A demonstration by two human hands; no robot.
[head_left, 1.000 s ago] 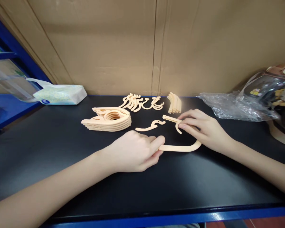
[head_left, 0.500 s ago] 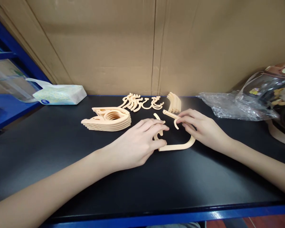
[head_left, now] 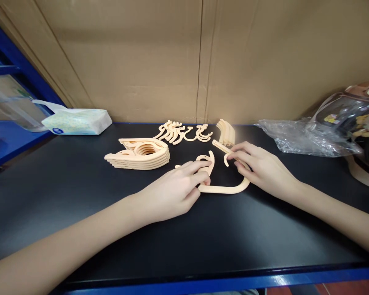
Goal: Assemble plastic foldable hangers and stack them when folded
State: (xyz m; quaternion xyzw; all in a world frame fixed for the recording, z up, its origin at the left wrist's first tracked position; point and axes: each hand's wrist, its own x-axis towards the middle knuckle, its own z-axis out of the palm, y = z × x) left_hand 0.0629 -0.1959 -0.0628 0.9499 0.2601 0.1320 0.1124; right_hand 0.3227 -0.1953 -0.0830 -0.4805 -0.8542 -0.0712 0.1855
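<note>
The left hand [head_left: 176, 186], nearer, curls its half-closed grip over a short strip [head_left: 212, 157] pointing to twelve o'clock; whether it pinches, I cannot tell. At three o'clock, the right hand [head_left: 258, 166] grips the bent hanger [head_left: 226, 189]

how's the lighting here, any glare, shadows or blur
All in the head view: soft sheen on the black tabletop, haze over the stacked curved pieces, shadow below the right hand; the brown-lidded container looks stretched; no obvious motion blur.

Brown cardboard [head_left: 126, 61] behind black tabletop [head_left: 184, 246]
</note>
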